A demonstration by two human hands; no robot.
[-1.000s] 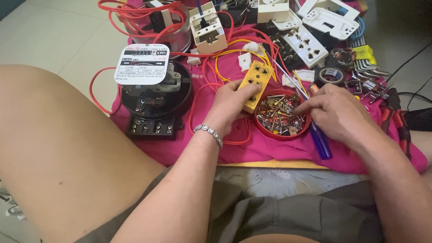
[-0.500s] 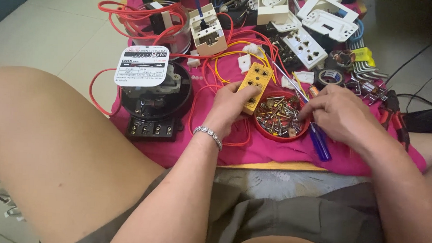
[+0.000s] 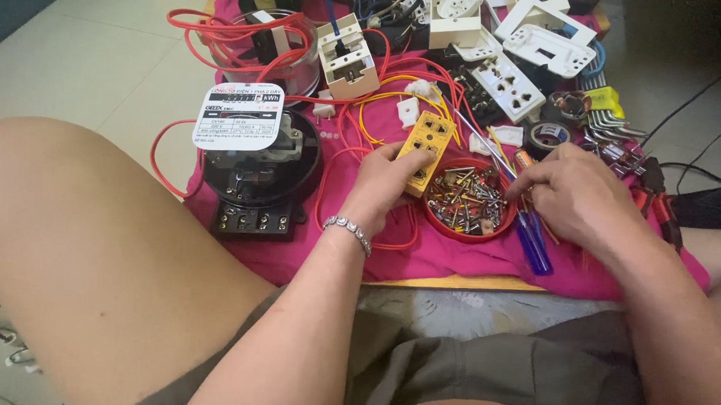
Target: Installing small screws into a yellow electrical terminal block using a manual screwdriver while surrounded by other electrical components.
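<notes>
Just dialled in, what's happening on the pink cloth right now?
A person sits on the floor over a pink cloth strewn with electrical parts. The left hand holds a yellow socket block by its near end. The right hand has its fingertips at the edge of a red dish of screws, picking among them. A blue-handled screwdriver lies beside that hand, and a black electricity meter stands to the left, with red wire looped around it.

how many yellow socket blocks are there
1. The yellow socket block is held in the left hand, beside the red dish of screws that the right hand picks through. Others could be hidden in the clutter behind.
</notes>
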